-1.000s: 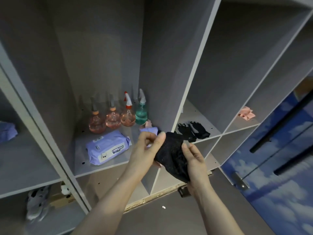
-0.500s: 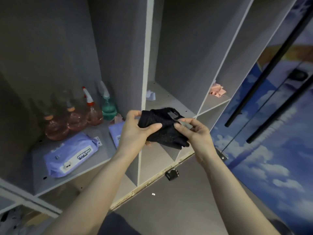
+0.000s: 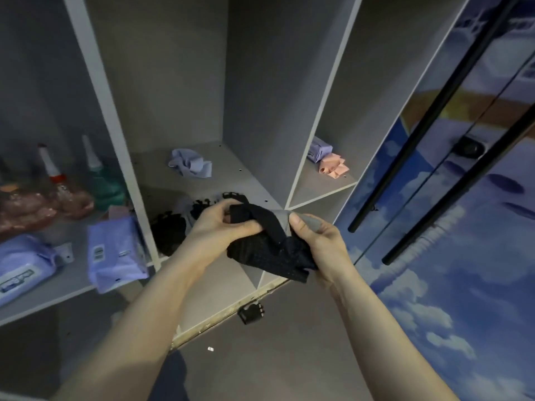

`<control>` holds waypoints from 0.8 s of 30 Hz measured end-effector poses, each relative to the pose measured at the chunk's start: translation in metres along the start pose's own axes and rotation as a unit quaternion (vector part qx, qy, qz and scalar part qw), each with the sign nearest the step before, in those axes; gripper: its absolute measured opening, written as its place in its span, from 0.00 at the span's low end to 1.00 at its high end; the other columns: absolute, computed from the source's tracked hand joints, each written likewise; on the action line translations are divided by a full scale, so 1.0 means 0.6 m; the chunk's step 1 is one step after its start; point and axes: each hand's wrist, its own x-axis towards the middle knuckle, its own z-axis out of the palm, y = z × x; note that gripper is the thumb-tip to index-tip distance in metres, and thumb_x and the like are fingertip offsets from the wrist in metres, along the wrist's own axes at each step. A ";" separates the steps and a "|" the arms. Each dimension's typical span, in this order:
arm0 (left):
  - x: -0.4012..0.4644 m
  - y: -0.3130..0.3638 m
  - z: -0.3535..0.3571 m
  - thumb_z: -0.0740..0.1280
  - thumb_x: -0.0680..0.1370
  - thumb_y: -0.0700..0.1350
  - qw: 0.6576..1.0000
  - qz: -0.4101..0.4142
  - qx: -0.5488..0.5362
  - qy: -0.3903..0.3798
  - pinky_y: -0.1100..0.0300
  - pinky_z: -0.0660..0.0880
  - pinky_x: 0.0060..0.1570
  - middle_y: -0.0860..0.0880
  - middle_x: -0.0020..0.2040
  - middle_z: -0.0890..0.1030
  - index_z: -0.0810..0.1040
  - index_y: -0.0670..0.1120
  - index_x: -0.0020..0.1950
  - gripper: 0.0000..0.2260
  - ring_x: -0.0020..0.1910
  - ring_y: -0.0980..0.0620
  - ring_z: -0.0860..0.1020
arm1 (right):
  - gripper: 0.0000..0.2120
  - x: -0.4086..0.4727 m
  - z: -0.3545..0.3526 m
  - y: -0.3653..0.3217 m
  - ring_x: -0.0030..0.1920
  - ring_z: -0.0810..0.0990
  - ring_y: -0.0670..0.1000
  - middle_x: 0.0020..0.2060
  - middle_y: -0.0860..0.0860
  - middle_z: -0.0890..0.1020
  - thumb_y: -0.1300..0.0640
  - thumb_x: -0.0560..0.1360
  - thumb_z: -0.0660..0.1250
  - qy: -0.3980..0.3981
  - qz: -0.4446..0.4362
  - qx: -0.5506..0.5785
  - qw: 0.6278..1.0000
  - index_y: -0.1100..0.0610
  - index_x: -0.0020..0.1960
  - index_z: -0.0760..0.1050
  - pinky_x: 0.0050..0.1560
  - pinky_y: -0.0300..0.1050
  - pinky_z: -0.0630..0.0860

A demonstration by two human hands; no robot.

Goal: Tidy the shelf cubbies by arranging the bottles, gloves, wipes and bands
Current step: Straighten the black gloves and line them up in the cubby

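Holding a black glove (image 3: 269, 247) between them in front of the shelf's lower edge, both hands are working in mid-air: the left hand (image 3: 223, 224) is curling its fingers round the glove's bunched upper part, and the right hand (image 3: 321, 241) is pinching the grey tab end between thumb and forefinger. So this glove is not yet lying in any cubby; it looks as if it is being folded or straightened before going in.

Just behind the hands, at the front edge of the middle cubby, more black gloves (image 3: 169, 235) are lying in a loose heap, not lined up. At the front edge of the left cubby two purple wipe packs (image 3: 115, 253) are sitting slightly askew, one overhanging the shelf lip. Behind them the spray bottles (image 3: 72, 195) are standing upright in a row toward the back, blurred but seemingly grouped already.

Deeper in the middle cubby a crumpled pale blue cloth (image 3: 191, 166) is waiting alone. In the right cubby another small purple pack (image 3: 320, 149) is touching a pink bundle (image 3: 334, 167), possibly bands. By my reckoning the bottles are sorted, while the gloves, wipes and bands are needing gathering.
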 end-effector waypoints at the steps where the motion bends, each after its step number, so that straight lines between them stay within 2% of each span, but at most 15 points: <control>1: 0.004 0.001 0.009 0.75 0.68 0.50 1.000 -0.013 -0.005 -0.007 0.58 0.77 0.48 0.50 0.49 0.84 0.80 0.51 0.52 0.14 0.51 0.52 0.82 | 0.05 0.011 -0.012 -0.002 0.37 0.83 0.48 0.36 0.52 0.85 0.60 0.74 0.67 -0.009 0.006 -0.017 1.000 0.60 0.46 0.81 0.40 0.40 0.79; 3: 0.016 0.000 0.021 0.72 0.65 0.61 0.999 -0.037 -0.008 -0.016 0.57 0.77 0.47 0.51 0.48 0.85 0.82 0.51 0.52 0.20 0.50 0.52 0.83 | 0.08 0.033 -0.032 -0.006 0.40 0.84 0.49 0.39 0.53 0.86 0.58 0.74 0.68 -0.030 0.018 -0.058 0.998 0.61 0.48 0.82 0.42 0.39 0.80; 5: 0.029 -0.001 0.032 0.71 0.64 0.62 0.998 -0.047 0.018 -0.035 0.59 0.77 0.44 0.52 0.46 0.86 0.83 0.51 0.50 0.21 0.48 0.54 0.83 | 0.11 0.054 -0.044 -0.012 0.40 0.84 0.48 0.40 0.53 0.86 0.57 0.74 0.69 -0.047 0.036 -0.082 0.995 0.63 0.51 0.82 0.41 0.37 0.79; 7: 0.046 -0.002 0.041 0.72 0.64 0.59 0.997 -0.051 0.045 -0.046 0.60 0.78 0.41 0.51 0.45 0.86 0.83 0.50 0.50 0.19 0.45 0.54 0.84 | 0.12 0.080 -0.053 -0.013 0.40 0.84 0.48 0.39 0.52 0.86 0.55 0.73 0.70 -0.053 0.051 -0.091 0.993 0.63 0.51 0.82 0.40 0.35 0.79; 9: 0.072 -0.008 0.045 0.76 0.65 0.52 0.997 -0.050 0.051 -0.020 0.57 0.80 0.43 0.49 0.45 0.86 0.82 0.48 0.51 0.18 0.46 0.53 0.84 | 0.13 0.109 -0.058 -0.013 0.40 0.85 0.48 0.39 0.53 0.86 0.51 0.72 0.71 -0.051 0.069 -0.096 0.992 0.61 0.49 0.83 0.41 0.36 0.80; 12: 0.111 -0.018 0.043 0.76 0.68 0.42 0.998 -0.028 0.051 0.018 0.53 0.81 0.45 0.48 0.49 0.84 0.82 0.50 0.53 0.14 0.48 0.51 0.83 | 0.19 0.157 -0.062 -0.012 0.44 0.85 0.52 0.43 0.57 0.86 0.50 0.69 0.72 -0.062 0.092 -0.068 0.992 0.64 0.52 0.81 0.49 0.42 0.80; 14: 0.133 -0.021 0.035 0.76 0.66 0.47 0.999 -0.020 0.048 0.007 0.56 0.82 0.42 0.51 0.51 0.83 0.81 0.53 0.56 0.19 0.50 0.53 0.83 | 0.20 0.191 -0.063 -0.011 0.45 0.84 0.52 0.46 0.57 0.85 0.55 0.69 0.73 -0.084 0.104 -0.047 0.990 0.64 0.56 0.77 0.50 0.43 0.80; 16: 0.150 -0.015 0.027 0.72 0.65 0.57 0.998 -0.040 0.039 -0.014 0.58 0.81 0.38 0.52 0.51 0.84 0.81 0.55 0.57 0.21 0.48 0.55 0.83 | 0.18 0.228 -0.065 -0.010 0.43 0.84 0.51 0.45 0.56 0.85 0.61 0.70 0.72 -0.112 0.112 -0.050 0.986 0.64 0.58 0.75 0.45 0.40 0.81; 19: 0.180 -0.006 0.025 0.63 0.66 0.67 0.996 -0.082 0.031 -0.009 0.63 0.79 0.33 0.51 0.47 0.86 0.82 0.52 0.54 0.26 0.43 0.56 0.84 | 0.15 0.279 -0.066 -0.010 0.41 0.83 0.49 0.41 0.54 0.84 0.63 0.67 0.72 -0.154 0.107 -0.073 0.979 0.62 0.53 0.77 0.42 0.38 0.79; 21: 0.202 -0.009 0.030 0.67 0.68 0.63 0.993 -0.102 0.058 -0.014 0.62 0.79 0.35 0.49 0.45 0.86 0.83 0.49 0.51 0.21 0.44 0.52 0.84 | 0.14 0.305 -0.064 -0.008 0.41 0.83 0.48 0.40 0.53 0.85 0.60 0.64 0.74 -0.186 0.099 -0.103 0.972 0.59 0.48 0.79 0.42 0.38 0.79; 24: 0.228 -0.028 0.037 0.74 0.70 0.51 0.986 -0.131 0.090 -0.044 0.63 0.78 0.41 0.48 0.42 0.86 0.84 0.47 0.47 0.11 0.44 0.51 0.84 | 0.11 0.334 -0.065 0.004 0.44 0.83 0.50 0.40 0.52 0.85 0.58 0.61 0.76 -0.229 0.090 -0.150 0.958 0.56 0.43 0.82 0.50 0.45 0.79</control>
